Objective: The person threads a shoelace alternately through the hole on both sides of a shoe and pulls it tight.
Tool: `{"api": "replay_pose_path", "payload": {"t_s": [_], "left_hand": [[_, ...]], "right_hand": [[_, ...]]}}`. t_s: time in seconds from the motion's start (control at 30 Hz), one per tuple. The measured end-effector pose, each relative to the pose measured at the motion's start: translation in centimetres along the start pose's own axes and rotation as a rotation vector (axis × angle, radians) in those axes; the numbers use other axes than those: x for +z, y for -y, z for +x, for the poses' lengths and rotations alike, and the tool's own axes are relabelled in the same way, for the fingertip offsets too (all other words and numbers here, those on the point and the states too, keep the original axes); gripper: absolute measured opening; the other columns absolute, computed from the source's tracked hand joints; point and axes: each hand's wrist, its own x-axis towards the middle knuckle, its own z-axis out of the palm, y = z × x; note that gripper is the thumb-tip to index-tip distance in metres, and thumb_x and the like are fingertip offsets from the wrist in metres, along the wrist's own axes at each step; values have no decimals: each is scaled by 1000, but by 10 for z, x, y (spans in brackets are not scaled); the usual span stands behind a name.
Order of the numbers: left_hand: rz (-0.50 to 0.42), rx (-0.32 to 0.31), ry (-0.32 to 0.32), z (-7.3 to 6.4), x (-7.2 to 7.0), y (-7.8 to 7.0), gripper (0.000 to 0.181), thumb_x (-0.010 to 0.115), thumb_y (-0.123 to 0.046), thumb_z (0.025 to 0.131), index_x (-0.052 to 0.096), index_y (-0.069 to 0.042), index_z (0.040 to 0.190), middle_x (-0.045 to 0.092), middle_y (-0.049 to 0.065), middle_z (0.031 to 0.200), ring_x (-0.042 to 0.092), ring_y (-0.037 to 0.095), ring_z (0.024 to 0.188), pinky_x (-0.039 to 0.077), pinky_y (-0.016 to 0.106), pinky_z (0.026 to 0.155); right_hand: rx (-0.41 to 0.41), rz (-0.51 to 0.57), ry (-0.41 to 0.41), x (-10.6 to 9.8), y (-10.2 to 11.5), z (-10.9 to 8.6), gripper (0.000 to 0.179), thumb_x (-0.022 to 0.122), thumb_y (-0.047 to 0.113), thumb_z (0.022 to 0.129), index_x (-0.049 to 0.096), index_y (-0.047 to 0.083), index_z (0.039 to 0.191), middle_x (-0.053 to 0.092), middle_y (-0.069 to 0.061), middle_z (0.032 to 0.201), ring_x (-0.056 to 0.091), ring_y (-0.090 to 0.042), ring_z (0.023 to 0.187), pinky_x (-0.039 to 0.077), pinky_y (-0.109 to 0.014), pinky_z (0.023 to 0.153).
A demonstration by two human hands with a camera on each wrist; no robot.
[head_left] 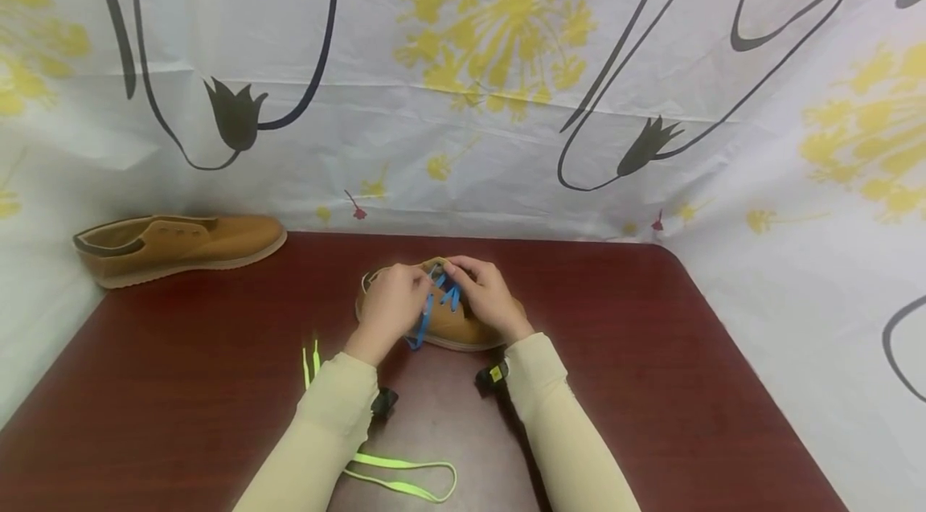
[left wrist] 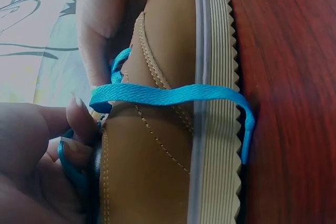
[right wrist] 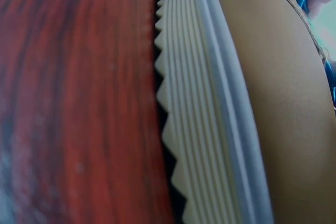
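Observation:
A tan shoe (head_left: 448,323) with a pale ridged sole (left wrist: 218,98) stands on the table, its toe pointing right. Blue shoelace (left wrist: 168,94) runs through its eyelets, and one end hangs down over the near side and sole. My left hand (head_left: 396,299) is at the shoe's opening, thumb and finger pinching blue lace beside the eyelets; a strand loops by its lower fingers. From the toe side, my right hand (head_left: 488,295) reaches over the shoe and grips the far eyelet edge between thumb and fingers. The exact pinch points are partly hidden.
Another tan shoe (head_left: 181,247), with no lace visible, lies at the table's back left. A neon yellow-green shoelace (head_left: 405,464) lies nearer, partly under the left forearm. Patterned white cloth (head_left: 463,174) hangs behind the dark red table (head_left: 615,383).

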Motion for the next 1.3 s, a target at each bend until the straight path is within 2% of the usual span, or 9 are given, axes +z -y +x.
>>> {"api": "replay_pose_path", "payload": {"t_s": [0.17, 0.2, 0.33, 0.6, 0.77, 0.93, 1.07, 1.17, 1.3], "left_hand": [[30, 1, 3, 1, 2, 1, 27, 53, -23, 104, 76, -8, 98, 65, 1, 67, 50, 14, 49, 38, 26, 48], [34, 1, 4, 1, 3, 1, 27, 54, -24, 105, 76, -8, 102, 66, 1, 70, 51, 14, 50, 38, 26, 48], [59, 11, -7, 1, 7, 3, 27, 55, -25, 104, 76, -8, 110, 72, 3, 80, 53, 13, 53, 40, 26, 50], [77, 40, -56, -1, 13, 5, 24, 58, -24, 103, 76, -8, 107, 58, 0, 61, 44, 13, 45, 32, 26, 45], [114, 38, -53, -2, 18, 6, 22, 60, -23, 102, 77, -9, 106, 56, 0, 58, 43, 11, 46, 31, 24, 45], [52, -6, -77, -6, 13, 4, 22, 63, -23, 100, 77, -8, 109, 74, 5, 81, 49, 13, 49, 36, 26, 47], [48, 24, -209, -6, 8, 5, 13, 72, -19, 94, 77, -10, 101, 76, 6, 94, 62, 20, 66, 50, 34, 59], [90, 76, -305, -4, 6, 8, 11, 76, -16, 91, 77, -12, 101, 72, 7, 105, 66, 26, 94, 57, 40, 76], [139, 171, -301, -1, 4, 11, 17, 74, -14, 92, 77, -13, 109, 68, 7, 123, 61, 27, 117, 58, 42, 85]], "right_hand": [[4, 7, 6, -1, 0, 0, 35, 52, 35, 106, 68, 13, 129, 73, -7, 120, 55, -14, 71, 48, -30, 80], [9, 12, 8, -1, 1, 0, 36, 52, 34, 106, 68, 13, 129, 72, -7, 123, 59, -12, 78, 50, -30, 83], [64, 90, -3, 0, 3, 0, 36, 49, 35, 107, 71, 13, 126, 72, -7, 126, 61, -15, 88, 50, -33, 90], [259, 207, -8, 2, 9, 3, 31, 64, 39, 100, 76, 18, 117, 74, -2, 120, 66, -16, 113, 53, -39, 101], [253, 237, 23, 5, 7, 1, 25, 68, 33, 97, 78, 15, 113, 76, -5, 116, 69, -20, 113, 55, -40, 99], [249, 270, -27, 11, 7, 2, 24, 71, 32, 95, 80, 13, 107, 77, -5, 111, 69, -18, 107, 56, -36, 96], [260, 261, -82, 12, 8, 2, 23, 74, 31, 93, 80, 12, 106, 78, -5, 107, 69, -15, 101, 57, -33, 91], [263, 271, -96, 12, 11, 3, 23, 73, 30, 94, 79, 11, 106, 78, -7, 105, 70, -13, 96, 57, -31, 86], [257, 281, -101, 10, 16, 4, 22, 72, 26, 95, 79, 8, 104, 77, -8, 103, 69, -12, 91, 57, -28, 81]]}}
